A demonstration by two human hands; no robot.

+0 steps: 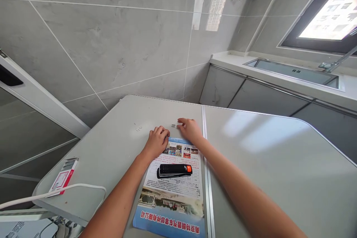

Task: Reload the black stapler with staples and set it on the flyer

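A printed leaflet (167, 186) lies on the grey tabletop with its large lettering upside down to me. Across its middle rests a black stapler (171, 170) with an orange end at the right. My left hand (156, 142) is at the leaflet's far left corner, its fingers loosely bent and resting on the table, holding nothing that I can see. Beyond the far right corner, my right hand (191, 130) has thumb and forefinger apart. Just left of those fingertips lie small strips of staples (173, 125), apart from the hand.
Several tiny dark bits (138, 129) lie to the left. A red and white box (64, 174) and a white cable (83, 185) are at the table's left edge. A metal strip (206, 163) crosses the table. Behind stand a tiled wall (125, 44) and a sink counter (228, 59).
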